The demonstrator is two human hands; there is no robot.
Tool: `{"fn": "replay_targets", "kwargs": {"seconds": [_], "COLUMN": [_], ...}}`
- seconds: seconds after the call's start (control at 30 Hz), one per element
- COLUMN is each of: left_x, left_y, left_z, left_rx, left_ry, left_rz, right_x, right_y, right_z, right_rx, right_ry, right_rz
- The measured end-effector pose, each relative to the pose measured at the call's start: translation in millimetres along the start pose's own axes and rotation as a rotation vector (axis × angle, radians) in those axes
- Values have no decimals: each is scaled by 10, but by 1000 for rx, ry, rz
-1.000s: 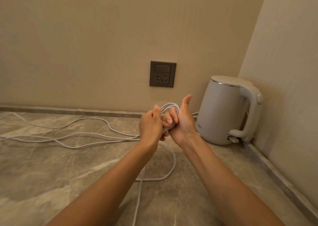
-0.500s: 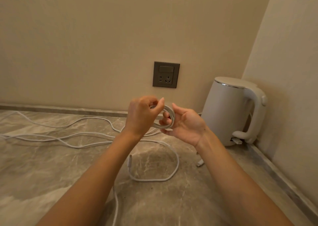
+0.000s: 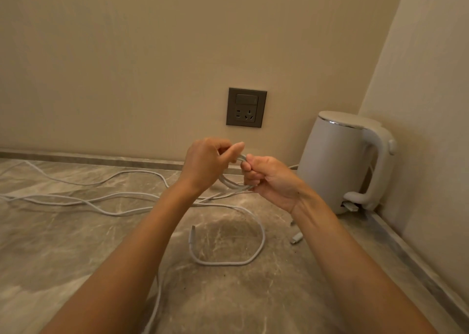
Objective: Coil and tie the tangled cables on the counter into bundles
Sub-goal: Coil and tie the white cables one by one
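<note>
R hand was flat-palmed half a sec ago, now its fingers are curled tight round the small white coil. L hand pinches the coil's top, just left of that grip. Rest of the cable trails down onto the counter below both hands, w/ a loop right under the grip.

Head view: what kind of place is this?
Probably a kitchen or hotel-room corner: a white electric kettle stands on a grey marble-look counter beside a dark grey wall socket.
</note>
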State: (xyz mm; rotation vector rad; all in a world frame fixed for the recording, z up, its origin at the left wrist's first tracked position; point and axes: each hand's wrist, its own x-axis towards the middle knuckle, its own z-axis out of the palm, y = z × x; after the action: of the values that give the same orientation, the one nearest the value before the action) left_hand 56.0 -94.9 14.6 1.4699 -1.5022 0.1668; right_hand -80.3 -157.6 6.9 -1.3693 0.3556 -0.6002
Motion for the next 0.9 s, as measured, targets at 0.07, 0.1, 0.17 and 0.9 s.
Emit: {"fn": "replay_targets", "kwargs": {"seconds": [0.07, 0.1, 0.17, 0.9], "left_x": [4, 8, 24, -46], "left_y": [-3, -1, 18, 377], "left_z": [-48, -68, -108, 104], "left_rx": [76, 112, 156, -650], "left_ry": [-42, -56, -70, -342], "left_rz": [-1, 0, 3, -679], "right_x": [12, 15, 22, 52], "right_y": [26, 39, 61, -62], "right_z": [12, 11, 3, 16], "right_rx": [-58, -90, -147, 351], "right_ry": [13, 19, 45, 356], "right_rz": [-15, -17, -28, -333]}}
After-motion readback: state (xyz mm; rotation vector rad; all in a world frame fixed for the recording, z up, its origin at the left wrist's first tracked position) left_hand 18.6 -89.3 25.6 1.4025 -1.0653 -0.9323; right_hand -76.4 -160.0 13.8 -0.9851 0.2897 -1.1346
